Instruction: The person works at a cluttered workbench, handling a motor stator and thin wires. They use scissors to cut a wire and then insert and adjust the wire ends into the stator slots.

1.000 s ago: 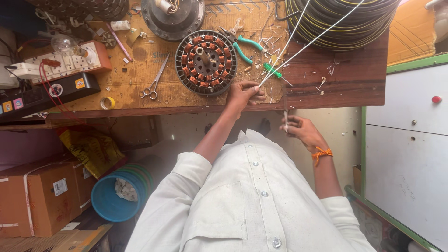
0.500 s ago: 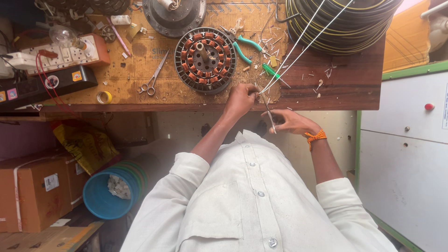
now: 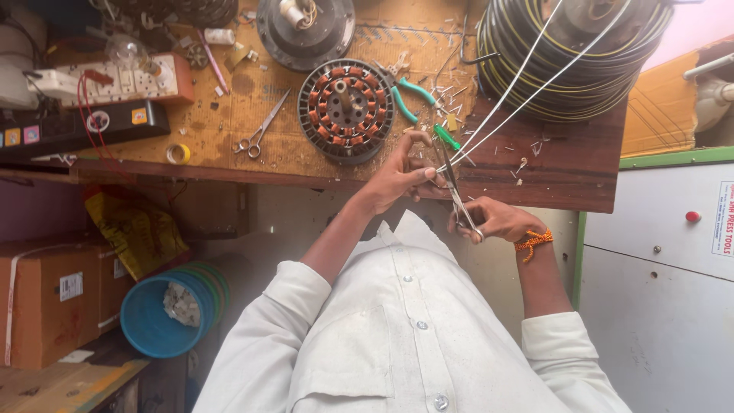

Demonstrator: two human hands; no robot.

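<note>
A person in a white buttoned shirt works at the edge of a cluttered wooden workbench (image 3: 252, 107), seen from above. The left hand (image 3: 401, 172) is closed in a pinch on the ends of two thin white sleeves (image 3: 527, 76) that run up and away to a large coil of yellow-and-black wire (image 3: 566, 53) at the bench's far right. The right hand (image 3: 493, 222) (an orange thread is tied at its wrist) grips the handles of a pair of scissors (image 3: 457, 195), fingers through the loops, the blades reaching up to the pinched ends just beside the left fingertips. Whether the blades are parted cannot be told. Just beyond the left hand lies a round motor stator (image 3: 345, 111) with copper windings. Green-handled pliers (image 3: 409, 95) rest beside it, and a second pair of scissors (image 3: 260, 130) lies further left near a small roll of yellow tape (image 3: 178, 154). Below the bench stands a blue bucket (image 3: 149, 321).
</note>
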